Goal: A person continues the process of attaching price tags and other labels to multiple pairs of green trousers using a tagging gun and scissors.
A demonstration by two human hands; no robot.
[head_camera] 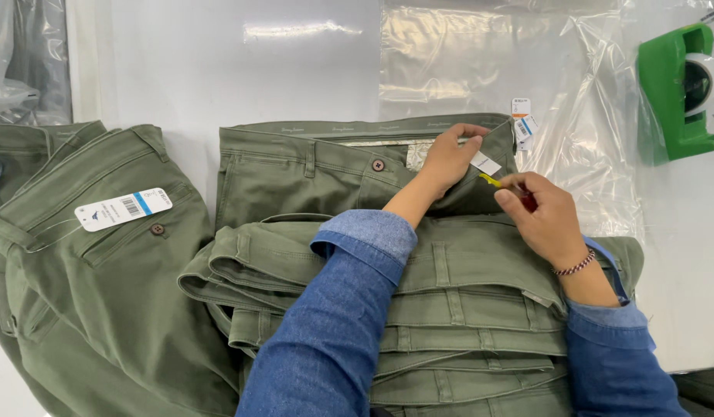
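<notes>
So the left hand [447, 158] is pinching the waistband of the top pair of olive green trousers [318, 170], fingers closed on the fabric right next to a small white tag [486, 163]. The right hand [546, 216] sits just beside it, curled shut around a little tool with a yellow tip [491, 181] and some red showing under the fingers; can't really tell what kind of tool it is. The yellow tip points at that white tag, pretty much touching it. Both arms are in blue denim sleeves, and there's a beaded bracelet [575, 266] on the right wrist.

Those trousers lie flat across the middle of the white tabletop [218, 69], waistband away from the camera, with a folded stack of matching pairs [465, 324] overlapping them on the near side, under the forearms. Another green pair [86, 293] lies off to the left with a white and blue hang tag [124, 208] on it. Clear plastic bags [481, 62] are spread out behind the waistband, and a green tape dispenser [678, 89] sits in the far right corner.
</notes>
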